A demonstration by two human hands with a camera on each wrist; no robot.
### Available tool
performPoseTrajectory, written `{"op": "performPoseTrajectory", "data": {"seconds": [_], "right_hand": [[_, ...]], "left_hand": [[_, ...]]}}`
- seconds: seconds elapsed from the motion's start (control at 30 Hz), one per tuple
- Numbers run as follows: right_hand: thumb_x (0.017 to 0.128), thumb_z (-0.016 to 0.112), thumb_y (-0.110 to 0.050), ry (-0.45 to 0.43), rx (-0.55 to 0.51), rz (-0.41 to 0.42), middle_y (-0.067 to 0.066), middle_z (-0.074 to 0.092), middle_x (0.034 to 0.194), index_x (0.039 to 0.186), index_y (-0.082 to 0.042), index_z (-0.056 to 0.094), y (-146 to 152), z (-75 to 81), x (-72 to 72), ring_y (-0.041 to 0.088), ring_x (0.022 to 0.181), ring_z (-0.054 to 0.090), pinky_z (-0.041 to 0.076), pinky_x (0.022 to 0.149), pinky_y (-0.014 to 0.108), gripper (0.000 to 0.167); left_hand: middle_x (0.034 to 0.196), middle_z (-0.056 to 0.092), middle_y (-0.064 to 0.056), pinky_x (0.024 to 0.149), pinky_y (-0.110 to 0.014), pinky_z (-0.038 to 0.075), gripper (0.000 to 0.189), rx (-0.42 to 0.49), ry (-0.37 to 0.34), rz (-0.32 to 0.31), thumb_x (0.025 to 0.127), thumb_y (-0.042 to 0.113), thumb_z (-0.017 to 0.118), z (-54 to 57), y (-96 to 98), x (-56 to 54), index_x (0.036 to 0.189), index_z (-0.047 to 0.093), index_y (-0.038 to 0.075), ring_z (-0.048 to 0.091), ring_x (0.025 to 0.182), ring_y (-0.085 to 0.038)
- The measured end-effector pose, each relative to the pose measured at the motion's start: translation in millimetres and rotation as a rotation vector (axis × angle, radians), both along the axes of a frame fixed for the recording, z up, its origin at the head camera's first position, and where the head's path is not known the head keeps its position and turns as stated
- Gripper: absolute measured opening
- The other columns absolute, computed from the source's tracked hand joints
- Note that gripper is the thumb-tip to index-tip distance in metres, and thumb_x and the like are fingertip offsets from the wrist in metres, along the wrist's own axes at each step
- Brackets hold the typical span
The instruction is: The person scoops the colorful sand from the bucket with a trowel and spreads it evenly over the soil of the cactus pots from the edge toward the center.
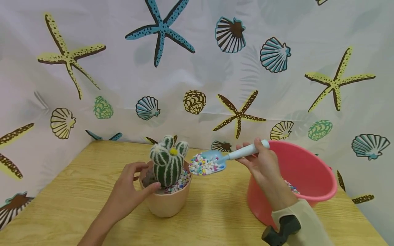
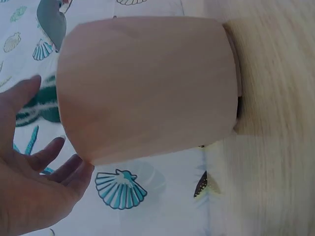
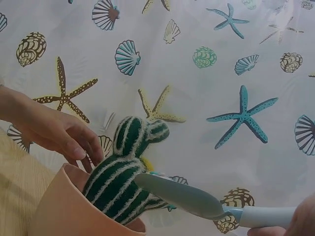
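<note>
A light-blue hand trowel (image 1: 243, 152), its blade heaped with multicoloured pebbles (image 1: 203, 165), is held by the handle in my right hand (image 1: 266, 167). The blade hovers beside the right rim of a peach flowerpot (image 1: 167, 205). In the pot stands a green knitted-looking cactus (image 1: 167, 172) with white stripes and a yellow tuft; pebbles cover the right part around its base. My left hand (image 1: 127, 188) is at the pot's left rim, fingers loosely bent and thumb reaching toward the cactus. In the left wrist view, the fingertips (image 2: 86, 166) are at the rim.
A pink bucket (image 1: 303, 164) stands to the right, behind my right forearm, with more pebbles partly visible inside. Pot and bucket stand on a wood-grain table (image 1: 212, 212). A white cloth (image 1: 191, 75) printed with starfish and shells hangs behind and at the sides.
</note>
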State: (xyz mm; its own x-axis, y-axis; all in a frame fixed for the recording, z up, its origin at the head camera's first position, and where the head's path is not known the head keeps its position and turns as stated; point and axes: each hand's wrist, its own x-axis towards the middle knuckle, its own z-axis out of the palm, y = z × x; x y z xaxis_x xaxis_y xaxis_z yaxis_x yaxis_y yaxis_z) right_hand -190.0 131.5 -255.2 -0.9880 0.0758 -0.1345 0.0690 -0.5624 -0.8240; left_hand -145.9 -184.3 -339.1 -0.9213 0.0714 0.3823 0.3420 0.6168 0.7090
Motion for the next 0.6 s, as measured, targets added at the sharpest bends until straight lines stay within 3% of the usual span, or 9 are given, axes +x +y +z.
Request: {"op": "performPoseTrajectory", "data": {"seconds": [0.23, 0.37, 0.5, 0.6], "right_hand": [[0.105, 0.031, -0.024, 0.011, 0.014, 0.015, 0.015, 0.039, 0.124, 0.139, -0.009, 0.022, -8.7, -4.0, -2.0, 0.037, 0.123, 0.047, 0.037, 0.102, 0.051, 0.038], [0.104, 0.032, -0.024, 0.006, 0.027, 0.017, 0.015, 0.04, 0.124, 0.138, -0.009, 0.023, -12.1, -6.7, -2.2, 0.035, 0.12, 0.048, 0.038, 0.101, 0.052, 0.038], [0.105, 0.032, -0.024, 0.011, 0.037, 0.018, 0.014, 0.04, 0.124, 0.141, -0.009, 0.02, -13.6, -8.3, -2.6, 0.033, 0.118, 0.051, 0.039, 0.101, 0.052, 0.041], [0.105, 0.032, -0.024, 0.018, 0.04, 0.015, 0.014, 0.04, 0.123, 0.141, -0.009, 0.021, -14.2, -8.3, -3.4, 0.032, 0.114, 0.054, 0.04, 0.1, 0.052, 0.041]], "left_hand": [[0.147, 0.032, -0.023, 0.1, -0.061, 0.037, 0.084, -0.013, -0.141, -0.077, 0.082, 0.039, 0.074, -8.0, -10.6, -15.3, 0.145, 0.031, 0.003, 0.034, 0.133, -0.043], [0.151, 0.031, -0.023, 0.104, -0.063, 0.031, 0.099, -0.049, -0.201, -0.124, 0.08, 0.043, 0.074, -13.0, -15.4, -21.2, 0.15, 0.019, 0.001, 0.033, 0.135, -0.045], [0.151, 0.031, -0.022, 0.106, -0.062, 0.029, 0.103, -0.068, -0.197, -0.181, 0.079, 0.043, 0.075, -16.5, -17.9, -24.7, 0.151, 0.015, -0.002, 0.034, 0.136, -0.044], [0.151, 0.031, -0.023, 0.107, -0.062, 0.028, 0.105, -0.082, -0.182, -0.19, 0.079, 0.045, 0.075, -16.0, -17.2, -25.2, 0.151, 0.015, -0.002, 0.03, 0.138, -0.044]]}}
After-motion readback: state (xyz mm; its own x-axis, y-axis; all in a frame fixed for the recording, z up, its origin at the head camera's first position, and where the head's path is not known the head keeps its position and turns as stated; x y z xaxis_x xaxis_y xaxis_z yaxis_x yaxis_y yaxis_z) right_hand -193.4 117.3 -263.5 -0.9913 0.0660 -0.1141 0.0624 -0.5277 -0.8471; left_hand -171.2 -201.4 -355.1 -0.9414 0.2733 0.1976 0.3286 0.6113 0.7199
